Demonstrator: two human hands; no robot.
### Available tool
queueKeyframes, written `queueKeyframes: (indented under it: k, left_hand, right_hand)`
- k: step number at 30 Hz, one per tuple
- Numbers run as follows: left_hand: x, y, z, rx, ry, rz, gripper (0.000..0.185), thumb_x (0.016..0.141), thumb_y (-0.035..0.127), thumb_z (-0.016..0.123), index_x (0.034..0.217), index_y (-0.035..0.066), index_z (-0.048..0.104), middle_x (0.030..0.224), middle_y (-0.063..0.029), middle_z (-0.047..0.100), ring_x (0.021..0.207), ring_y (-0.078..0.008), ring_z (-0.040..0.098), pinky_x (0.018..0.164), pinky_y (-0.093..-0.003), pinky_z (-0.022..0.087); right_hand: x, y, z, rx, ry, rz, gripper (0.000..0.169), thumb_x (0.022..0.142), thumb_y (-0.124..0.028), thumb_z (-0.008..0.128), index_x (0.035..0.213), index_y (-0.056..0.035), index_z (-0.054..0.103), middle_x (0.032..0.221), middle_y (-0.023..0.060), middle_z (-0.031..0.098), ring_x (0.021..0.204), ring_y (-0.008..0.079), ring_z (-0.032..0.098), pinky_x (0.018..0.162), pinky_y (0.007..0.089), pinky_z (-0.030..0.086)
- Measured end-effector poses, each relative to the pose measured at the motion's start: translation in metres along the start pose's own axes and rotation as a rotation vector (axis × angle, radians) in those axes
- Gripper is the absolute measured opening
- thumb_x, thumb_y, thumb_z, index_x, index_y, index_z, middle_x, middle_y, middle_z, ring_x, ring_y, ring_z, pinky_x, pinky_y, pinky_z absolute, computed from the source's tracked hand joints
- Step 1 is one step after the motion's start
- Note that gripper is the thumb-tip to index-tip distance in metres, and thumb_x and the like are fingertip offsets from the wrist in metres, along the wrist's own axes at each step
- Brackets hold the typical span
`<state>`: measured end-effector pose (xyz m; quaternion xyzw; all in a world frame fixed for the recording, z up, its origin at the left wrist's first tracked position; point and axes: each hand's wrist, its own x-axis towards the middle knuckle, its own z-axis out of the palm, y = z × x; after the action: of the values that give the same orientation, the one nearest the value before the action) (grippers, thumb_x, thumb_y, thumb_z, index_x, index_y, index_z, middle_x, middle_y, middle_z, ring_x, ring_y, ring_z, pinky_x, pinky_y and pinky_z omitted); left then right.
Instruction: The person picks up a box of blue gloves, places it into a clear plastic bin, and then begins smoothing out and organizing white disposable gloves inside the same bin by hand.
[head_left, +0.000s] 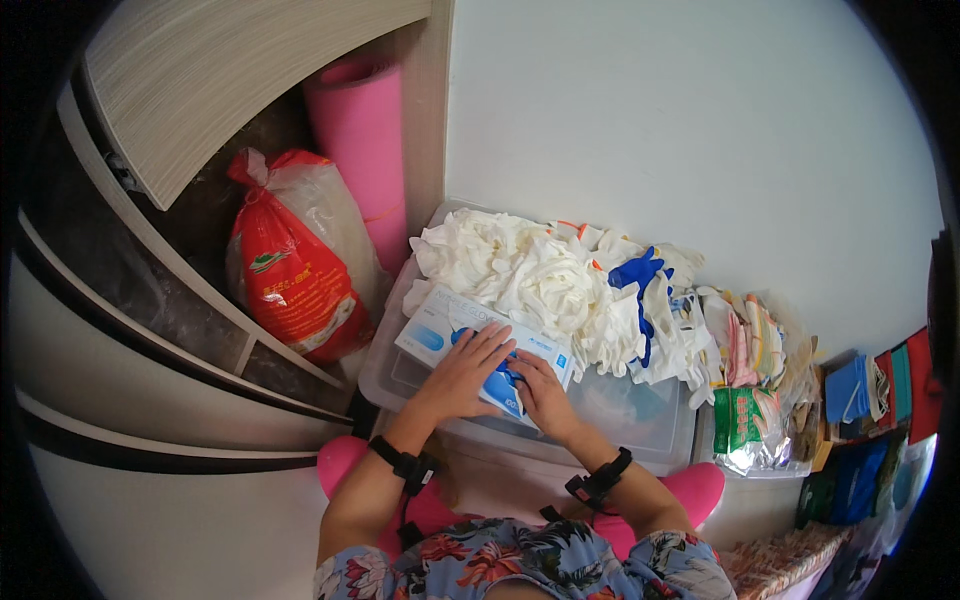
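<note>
A white and blue nitrile glove box (431, 341) lies at a slant on the lid of a clear plastic storage bin (637, 420). My left hand (463, 375) rests flat over the box, its fingers stretched across the top and slightly apart. The curled fingers of my right hand (544, 394) touch the box at its middle, beside dark blue material (510, 367) at the opening. Whether they pinch it is hidden. Just behind the box are heaped white gloves (555, 285), with a blue glove (641, 274) among them.
A red and clear plastic bag (300, 277) and a rolled pink mat (364, 157) stand in the open cabinet at left. To the right are stacked folded gloves (750, 337), a green package (746, 420) and a blue container (847, 390). A white wall (675, 135) bounds the back.
</note>
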<state>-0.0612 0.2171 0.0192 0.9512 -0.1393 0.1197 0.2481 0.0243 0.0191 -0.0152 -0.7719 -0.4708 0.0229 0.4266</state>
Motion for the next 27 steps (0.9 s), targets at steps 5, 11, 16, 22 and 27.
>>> queueKeyframes:
  k: [5,11,16,22,27]
  left_hand:
    - [0.003,-0.012,0.016,0.076,-0.121,0.046,0.099,0.067,0.05,0.081,0.15,0.014,0.04,0.158,-0.0122,0.03,0.148,-0.0303,0.023,0.119,-0.0517,0.018]
    - [0.005,-0.011,0.018,0.085,-0.133,0.027,0.091,0.069,0.053,0.079,0.144,0.014,0.047,0.157,-0.012,0.031,0.147,-0.031,0.023,0.119,-0.0535,0.018]
    - [0.011,-0.005,0.022,0.092,-0.155,-0.013,0.091,0.068,0.056,0.078,0.144,0.016,0.047,0.158,-0.0109,0.031,0.148,-0.0304,0.022,0.119,-0.0534,0.017]
    - [0.013,-0.004,0.022,0.149,-0.173,-0.036,0.091,0.068,0.056,0.078,0.145,0.018,0.047,0.157,-0.0096,0.031,0.148,-0.0298,0.022,0.119,-0.0535,0.018]
    - [0.015,-0.001,0.025,0.202,-0.173,-0.036,0.091,0.07,0.058,0.078,0.146,0.018,0.046,0.159,-0.0088,0.029,0.148,-0.0306,0.022,0.119,-0.0539,0.018]
  right_hand:
    - [-0.016,-0.001,0.006,0.193,0.15,0.029,0.024,0.087,0.004,0.063,0.11,-0.0023,0.062,0.126,0.0193,0.061,0.115,0.0313,0.06,0.096,0.0411,0.049]
    - [-0.04,0.004,-0.016,0.024,0.335,0.015,0.034,0.084,0.001,0.07,0.115,-0.0031,0.057,0.124,0.0147,0.061,0.1,0.0296,0.062,0.085,0.0342,0.051]
    - [-0.076,0.036,-0.006,0.324,0.519,0.537,0.049,0.089,-0.011,0.071,0.131,-0.0023,0.046,0.122,0.0145,0.059,0.106,0.0213,0.059,0.089,0.0324,0.049]
    - [-0.065,0.038,-0.001,0.712,0.441,0.78,0.056,0.093,-0.019,0.069,0.136,0.0023,0.04,0.117,0.0136,0.063,0.103,0.016,0.059,0.088,0.0303,0.05]
    - [-0.056,0.04,0.009,0.756,0.368,0.78,0.051,0.091,-0.018,0.072,0.131,0.0028,0.048,0.111,0.0122,0.066,0.098,0.0162,0.062,0.086,0.0306,0.051]
